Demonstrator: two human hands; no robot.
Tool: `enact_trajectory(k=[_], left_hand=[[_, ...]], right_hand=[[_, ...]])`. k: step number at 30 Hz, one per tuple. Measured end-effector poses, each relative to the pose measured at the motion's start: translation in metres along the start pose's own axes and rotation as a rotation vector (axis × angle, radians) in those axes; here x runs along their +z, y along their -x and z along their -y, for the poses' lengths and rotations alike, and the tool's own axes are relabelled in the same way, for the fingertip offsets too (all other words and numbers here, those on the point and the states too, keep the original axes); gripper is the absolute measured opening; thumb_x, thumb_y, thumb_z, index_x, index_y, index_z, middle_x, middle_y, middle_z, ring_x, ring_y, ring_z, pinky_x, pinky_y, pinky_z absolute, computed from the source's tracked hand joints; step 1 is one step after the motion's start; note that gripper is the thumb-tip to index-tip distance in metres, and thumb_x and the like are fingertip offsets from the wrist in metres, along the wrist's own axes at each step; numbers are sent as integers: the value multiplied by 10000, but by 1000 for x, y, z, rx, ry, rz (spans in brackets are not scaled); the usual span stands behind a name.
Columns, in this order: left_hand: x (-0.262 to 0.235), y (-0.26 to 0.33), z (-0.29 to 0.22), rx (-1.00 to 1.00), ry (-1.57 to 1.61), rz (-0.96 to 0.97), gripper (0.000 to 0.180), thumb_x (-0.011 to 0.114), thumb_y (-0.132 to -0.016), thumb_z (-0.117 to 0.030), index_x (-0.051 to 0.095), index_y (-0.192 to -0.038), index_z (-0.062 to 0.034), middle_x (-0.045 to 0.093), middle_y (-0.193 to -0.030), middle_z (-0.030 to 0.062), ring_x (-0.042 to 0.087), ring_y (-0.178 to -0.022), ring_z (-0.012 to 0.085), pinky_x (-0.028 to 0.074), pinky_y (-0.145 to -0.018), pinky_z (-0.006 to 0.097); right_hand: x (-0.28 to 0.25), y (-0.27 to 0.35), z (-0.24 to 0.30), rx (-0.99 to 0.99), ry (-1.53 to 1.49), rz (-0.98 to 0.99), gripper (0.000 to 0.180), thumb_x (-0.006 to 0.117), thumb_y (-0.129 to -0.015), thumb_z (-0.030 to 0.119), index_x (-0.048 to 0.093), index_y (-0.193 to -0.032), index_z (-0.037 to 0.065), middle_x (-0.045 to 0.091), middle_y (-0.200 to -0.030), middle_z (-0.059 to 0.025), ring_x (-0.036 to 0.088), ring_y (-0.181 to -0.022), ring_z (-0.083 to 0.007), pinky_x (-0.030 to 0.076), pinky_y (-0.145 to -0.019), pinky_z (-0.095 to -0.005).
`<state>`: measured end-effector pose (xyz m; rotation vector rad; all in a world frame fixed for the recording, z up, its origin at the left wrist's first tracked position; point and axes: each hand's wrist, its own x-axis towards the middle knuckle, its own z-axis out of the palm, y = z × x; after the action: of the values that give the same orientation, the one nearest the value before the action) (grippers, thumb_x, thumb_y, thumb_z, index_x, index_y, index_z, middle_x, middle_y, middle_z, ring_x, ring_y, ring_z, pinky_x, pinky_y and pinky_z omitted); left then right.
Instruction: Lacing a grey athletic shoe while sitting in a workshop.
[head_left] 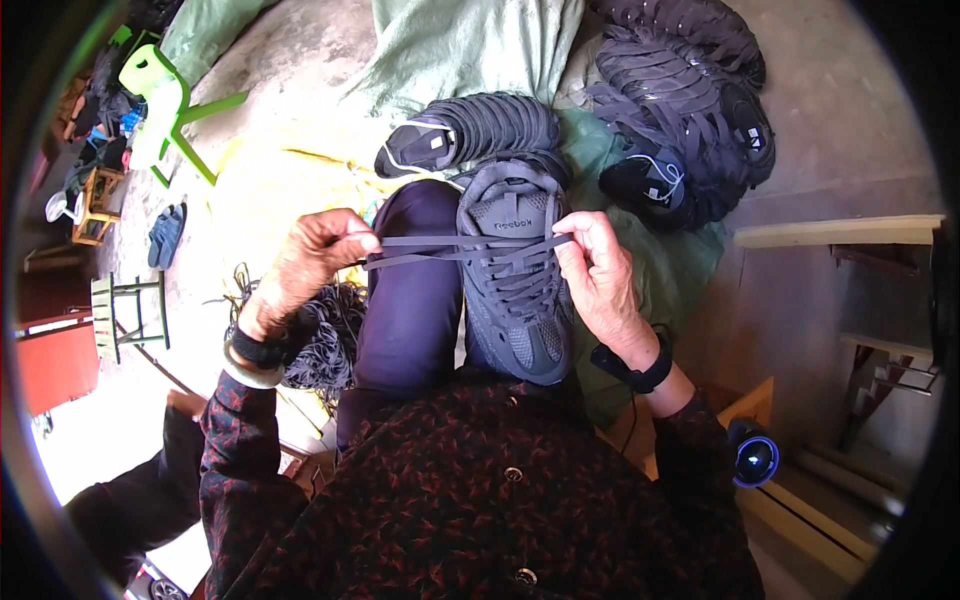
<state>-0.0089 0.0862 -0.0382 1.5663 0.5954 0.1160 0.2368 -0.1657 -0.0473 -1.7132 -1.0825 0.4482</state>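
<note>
A dark grey sneaker (530, 352) lies across my right thigh, its toe toward me and its laces (510, 275) crossed through the eyelets. My left hand (300, 265) pinches a flat dark shoelace (420, 241) between thumb and fingers, left of the shoe above my left knee. On the other side, my right hand (600, 280) pinches lace at the shoe's upper right edge. Between the hands the lace runs taut across the shoe; a second strand slants just below it. Beside my left wrist is a tangled heap of dark laces (325, 345).
Beyond my knees lies a row of nested dark shoes (500, 125). A larger bunch of shoes (690, 110) is at the far right. Green sheeting (470, 45) covers floor ahead. A green chair (160, 100), slippers (167, 235) and another person's arm (170, 460) are left.
</note>
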Motion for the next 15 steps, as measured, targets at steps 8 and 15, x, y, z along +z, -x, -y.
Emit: enact_trajectory(k=[8, 15], left_hand=[[-31, 10, 2, 71, 320, -100, 240, 721, -973, -273, 671, -876, -59, 572, -707, -57, 384, -576, 43, 303, -542, 221], [-26, -2, -5, 12, 332, -102, 293, 684, -1003, -309, 634, -837, -72, 449, -650, -81, 350, -588, 49, 282, -564, 226]], right_hand=[[-9, -7, 8, 62, -15, 145, 225, 582, -938, -32, 559, -1146, 50, 500, -735, -13, 491, -649, -85, 447, -627, -258], [-9, -8, 6, 151, -200, 139, 204, 500, -986, -5, 556, -1176, 47, 546, -792, -19, 520, -698, -73, 467, -676, -255]])
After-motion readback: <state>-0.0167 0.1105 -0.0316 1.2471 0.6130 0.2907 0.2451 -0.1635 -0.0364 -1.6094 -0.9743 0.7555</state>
